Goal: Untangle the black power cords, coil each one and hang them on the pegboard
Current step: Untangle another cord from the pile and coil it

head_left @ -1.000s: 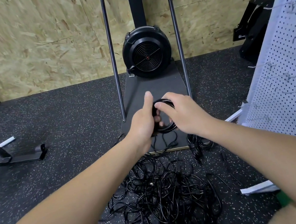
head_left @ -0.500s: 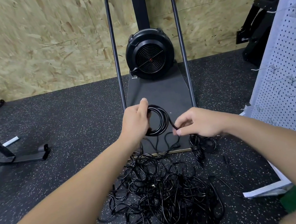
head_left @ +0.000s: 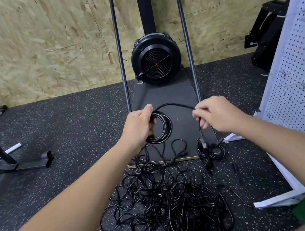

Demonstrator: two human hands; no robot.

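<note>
A coil of black cord (head_left: 160, 127) is gripped in the left hand (head_left: 139, 126), fingers curled round its left side, thumb laid along the top. From the top of the coil a free length of the same cord (head_left: 174, 105) is arched across to the right hand (head_left: 214, 114), where it is pinched between thumb and fingertips; below that pinch the cord is dropped straight down towards the floor. Both hands are held up over the dark base board (head_left: 161, 96) of a black fan machine (head_left: 155, 60), which is stood against the chipboard wall.

On the speckled floor (head_left: 60, 130), nearer than the hands, a big tangle of black cords (head_left: 165, 203) is spread, its far edge lapped onto the near rim of the board. Just right of that rim a smaller bundle of cord (head_left: 211, 151) is seen, already wound. The white pegboard (head_left: 300, 72) is stood at the right, well apart from the coil, with bare metal hooks (head_left: 283, 73) visible on its face. At far left a black stand (head_left: 13, 165) is seen on the floor.
</note>
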